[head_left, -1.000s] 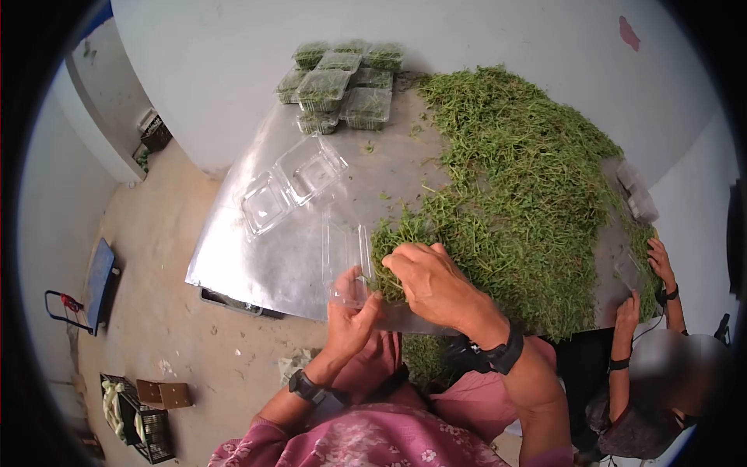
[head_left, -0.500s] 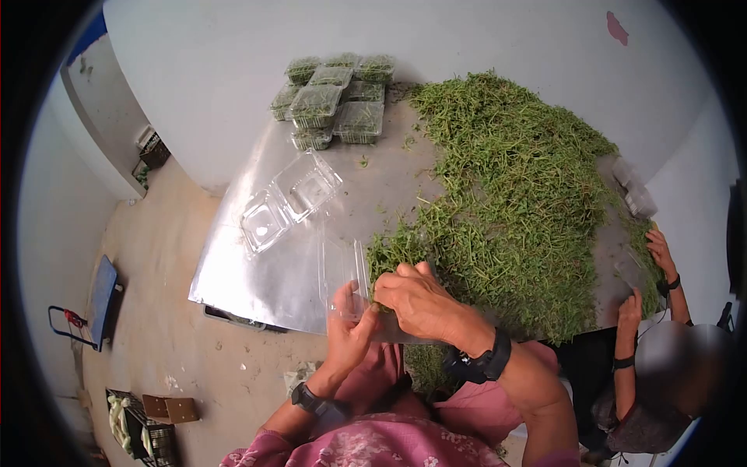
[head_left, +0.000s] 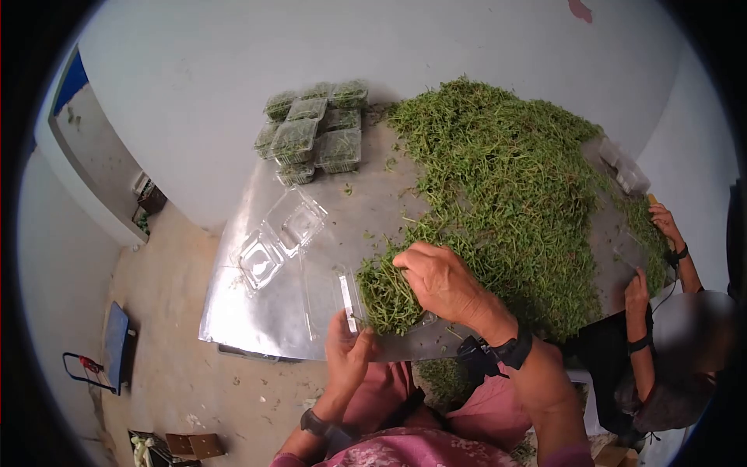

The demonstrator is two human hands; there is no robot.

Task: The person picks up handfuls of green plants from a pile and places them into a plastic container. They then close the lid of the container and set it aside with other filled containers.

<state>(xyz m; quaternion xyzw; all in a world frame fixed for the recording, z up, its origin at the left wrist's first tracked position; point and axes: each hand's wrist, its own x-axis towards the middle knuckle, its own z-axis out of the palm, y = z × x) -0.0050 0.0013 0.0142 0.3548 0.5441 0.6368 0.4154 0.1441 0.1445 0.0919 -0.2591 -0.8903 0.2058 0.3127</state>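
Observation:
My left hand (head_left: pixel 348 350) grips the near edge of an open clear plastic clamshell box (head_left: pixel 331 292) at the front edge of the shiny metal table (head_left: pixel 257 323). My right hand (head_left: pixel 440 282) rests, fingers curled, on a clump of green herbs (head_left: pixel 389 296) lying right beside the box. That clump is the near tip of a big pile of green herbs (head_left: pixel 506 187) covering the table's right half.
Another open empty clamshell (head_left: pixel 278 237) lies on the table's left part. A stack of closed, herb-filled boxes (head_left: pixel 311 132) stands at the far corner by the wall. A second person's hands (head_left: pixel 650 257) work at the right edge. A crate and cart sit on the floor at left.
My right hand has moved from the box's edge onto the herb clump, dragging greens toward the box. The box has tilted flatter onto the table. The view has shifted downward.

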